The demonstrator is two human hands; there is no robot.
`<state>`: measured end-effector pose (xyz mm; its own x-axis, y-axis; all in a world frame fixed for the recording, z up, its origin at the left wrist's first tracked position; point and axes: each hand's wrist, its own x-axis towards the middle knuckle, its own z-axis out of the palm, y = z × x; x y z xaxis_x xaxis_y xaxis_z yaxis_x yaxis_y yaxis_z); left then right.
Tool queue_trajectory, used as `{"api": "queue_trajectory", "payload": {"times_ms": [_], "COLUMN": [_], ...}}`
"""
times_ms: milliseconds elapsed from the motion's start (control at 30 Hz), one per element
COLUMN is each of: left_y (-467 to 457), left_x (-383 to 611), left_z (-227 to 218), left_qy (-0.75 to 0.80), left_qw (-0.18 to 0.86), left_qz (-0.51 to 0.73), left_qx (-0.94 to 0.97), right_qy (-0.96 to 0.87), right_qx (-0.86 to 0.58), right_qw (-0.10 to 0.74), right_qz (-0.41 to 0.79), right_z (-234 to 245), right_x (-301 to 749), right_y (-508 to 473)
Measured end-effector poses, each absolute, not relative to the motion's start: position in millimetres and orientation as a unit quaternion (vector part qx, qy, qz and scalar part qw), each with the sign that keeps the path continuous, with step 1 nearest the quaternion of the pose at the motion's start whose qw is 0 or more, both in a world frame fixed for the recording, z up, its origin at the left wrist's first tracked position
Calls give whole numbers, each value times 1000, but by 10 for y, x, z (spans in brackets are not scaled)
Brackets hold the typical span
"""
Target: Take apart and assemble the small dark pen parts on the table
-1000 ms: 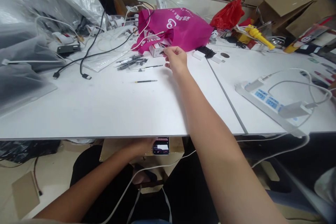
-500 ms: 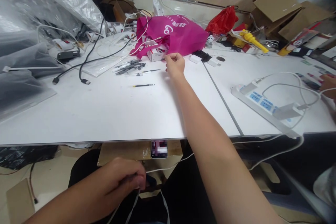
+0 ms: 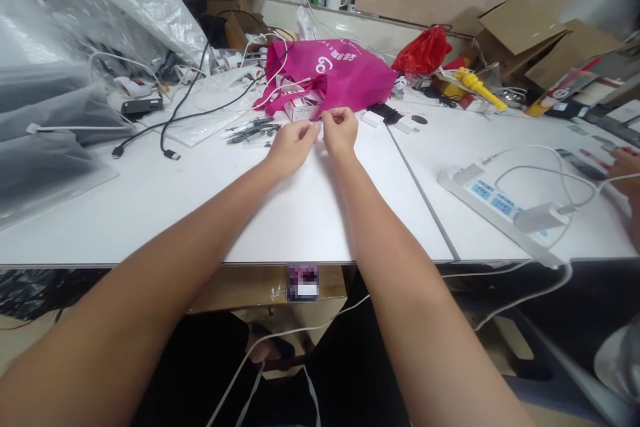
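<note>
My left hand (image 3: 294, 145) and my right hand (image 3: 341, 133) meet over the white table, fingertips almost touching. The fingers of both are pinched together; anything between them is too small to make out. Just beyond them a small white box (image 3: 301, 109) sits at the mouth of a magenta bag (image 3: 345, 73). Left of my left hand lies a pile of dark pens (image 3: 253, 130), partly covered by that hand.
Black USB cables (image 3: 170, 155) and plastic bags (image 3: 45, 167) lie on the left. A white power strip (image 3: 493, 203) with plugged chargers stands on the right. Another person's hand (image 3: 627, 163) is at the far right edge. Below the table edge rests a phone (image 3: 303, 282).
My left hand has risen from my lap to the table beside my right hand. Its arm now covers the spot where a loose pen refill lay. My right hand stays near the box.
</note>
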<state>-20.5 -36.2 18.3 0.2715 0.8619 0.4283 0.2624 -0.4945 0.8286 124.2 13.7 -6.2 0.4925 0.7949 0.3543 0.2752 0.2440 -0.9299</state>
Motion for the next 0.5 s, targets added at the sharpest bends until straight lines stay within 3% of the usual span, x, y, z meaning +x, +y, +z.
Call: {"api": "queue_trajectory", "payload": {"times_ms": [300,500], "left_y": [-591,-299], "left_x": [-463,-548], "left_z": [51,-55], "left_qy": [371,380], "left_qw": [207,263], "left_qz": [378,452], "left_qx": [822,763], "right_qy": [-481,-548], "right_qx": [-588,-509], "right_qw": [616,608], "right_qz": [207,266], "right_z": [-106,16], "right_x": [1205,1086], "right_y": [185,97]}}
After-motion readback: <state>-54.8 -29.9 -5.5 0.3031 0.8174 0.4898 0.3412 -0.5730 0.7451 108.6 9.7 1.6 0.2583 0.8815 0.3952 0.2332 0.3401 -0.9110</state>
